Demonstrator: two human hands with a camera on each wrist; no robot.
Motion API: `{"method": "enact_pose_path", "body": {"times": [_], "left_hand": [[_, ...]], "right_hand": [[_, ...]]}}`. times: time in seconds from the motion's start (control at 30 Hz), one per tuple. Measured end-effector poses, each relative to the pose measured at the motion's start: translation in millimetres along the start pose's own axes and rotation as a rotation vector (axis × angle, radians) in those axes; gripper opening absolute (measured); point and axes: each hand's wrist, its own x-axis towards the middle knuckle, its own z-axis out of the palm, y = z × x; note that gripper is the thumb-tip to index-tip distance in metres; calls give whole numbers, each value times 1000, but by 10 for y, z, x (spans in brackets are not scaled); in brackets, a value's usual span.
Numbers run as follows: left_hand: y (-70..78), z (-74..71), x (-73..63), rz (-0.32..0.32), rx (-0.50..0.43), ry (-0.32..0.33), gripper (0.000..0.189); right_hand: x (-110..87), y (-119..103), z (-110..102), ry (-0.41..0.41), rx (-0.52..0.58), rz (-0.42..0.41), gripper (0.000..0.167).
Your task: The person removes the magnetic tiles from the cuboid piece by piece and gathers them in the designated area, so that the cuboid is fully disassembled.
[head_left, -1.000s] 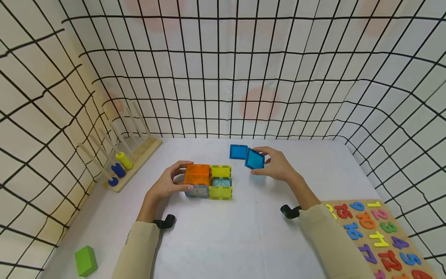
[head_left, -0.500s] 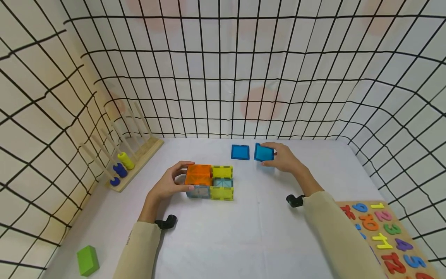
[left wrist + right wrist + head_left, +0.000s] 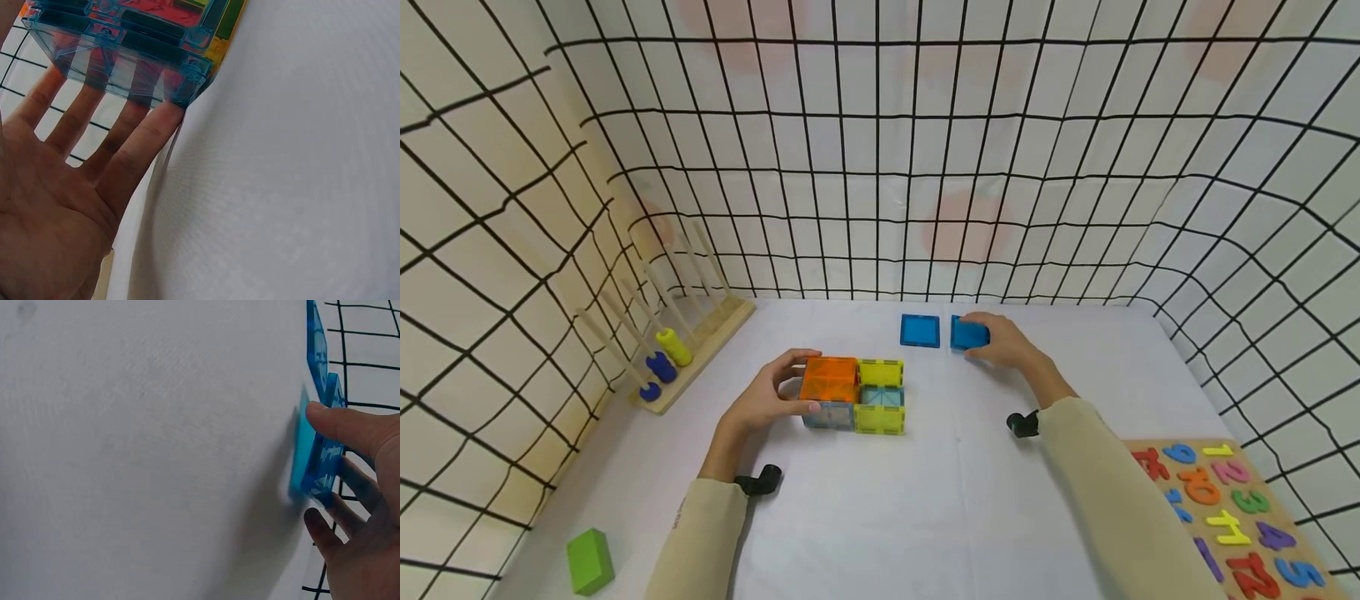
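Observation:
My left hand [image 3: 760, 402] grips the left side of a small magnetic tile structure, thumb at the front and fingers behind. The structure has an orange tile [image 3: 829, 379] on top, clear blue sides [image 3: 134, 65], and yellow tiles [image 3: 880, 419] around a right part that is open above. At the back of the table my right hand [image 3: 1011, 343] pinches a blue magnetic tile [image 3: 968, 333] by its edges. The right wrist view shows this tile [image 3: 325, 465] close over the white surface, its blue tint cast beside it. Just left lies a second blue tile [image 3: 920, 331].
A wooden peg rack [image 3: 696, 354] with blue and yellow pieces stands at the left. A green block [image 3: 590, 562] lies front left, and a number puzzle board [image 3: 1225, 500] front right. Black wire grid [image 3: 880, 175] walls the table's back and sides.
My right hand moved the blue tile right and back, away from the other blue tile, then lowered it flatter toward the table. My left hand stays at the structure.

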Motion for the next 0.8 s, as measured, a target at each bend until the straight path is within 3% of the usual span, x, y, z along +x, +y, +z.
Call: {"method": "enact_pose_path", "body": {"times": [0.4, 0.63, 0.8], "left_hand": [[-7, 16, 12, -10, -11, 3, 78], [-14, 34, 24, -17, 4, -1, 80], [4, 12, 7, -16, 15, 13, 78]], "right_hand": [[56, 115, 124, -10, -4, -70, 55], [45, 109, 121, 8, 16, -62, 55], [-30, -62, 108, 74, 133, -76, 55]]}}
